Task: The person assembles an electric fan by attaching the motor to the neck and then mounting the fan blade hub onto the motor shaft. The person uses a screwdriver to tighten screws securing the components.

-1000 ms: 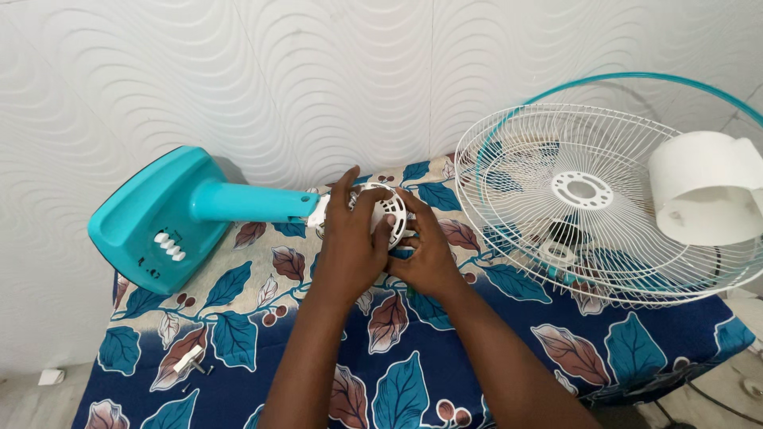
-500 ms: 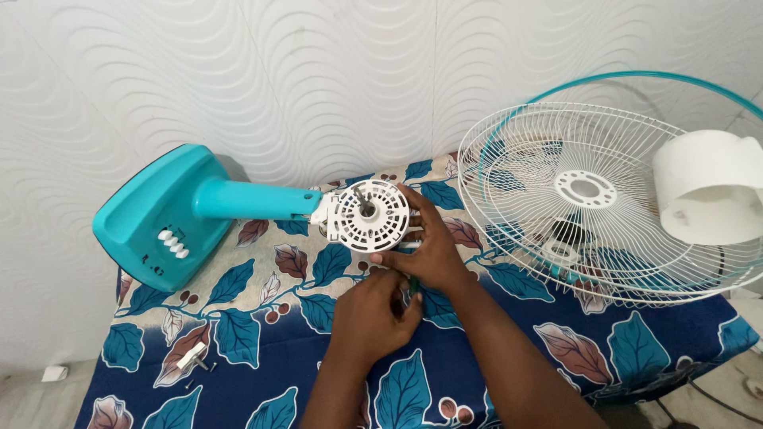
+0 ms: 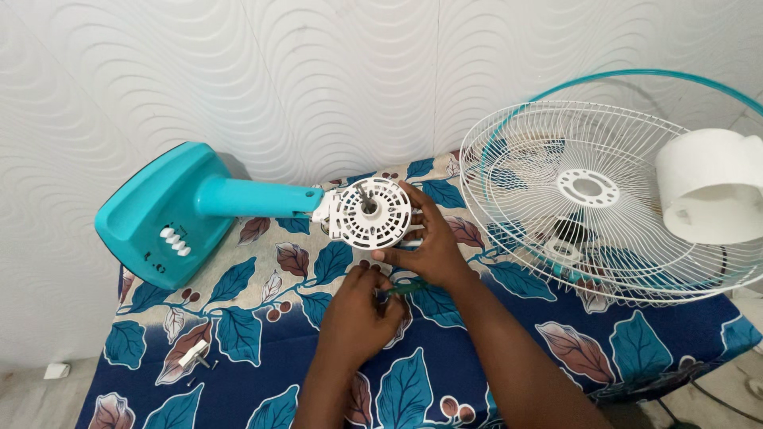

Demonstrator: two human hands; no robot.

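Motor [image 3: 369, 213] at the bench's [image 3: 445, 373] twelve o'clock is steadied by the right hand [image 3: 425, 250]; a green screwdriver [image 3: 401, 288] is gripped by the left hand [image 3: 359, 314]. Grille [image 3: 588, 199] already removed; motor housing apparently remains.

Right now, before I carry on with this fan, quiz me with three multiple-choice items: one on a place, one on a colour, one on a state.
1. Where does the white wire fan guard lie?
A. right of the motor housing
B. on the teal base
C. on the floor

2. What colour is the fan base?
A. red
B. teal
C. black

3. What is the right hand doing?
A. resting flat on the cloth
B. gripping the round white motor housing
C. lifting the guard

Answers: 1 A, the guard sits at the table's right end. 2 B, base and stem are teal. 3 B, its fingers wrap the housing's edge while the left hand holds a thin green-handled tool below.
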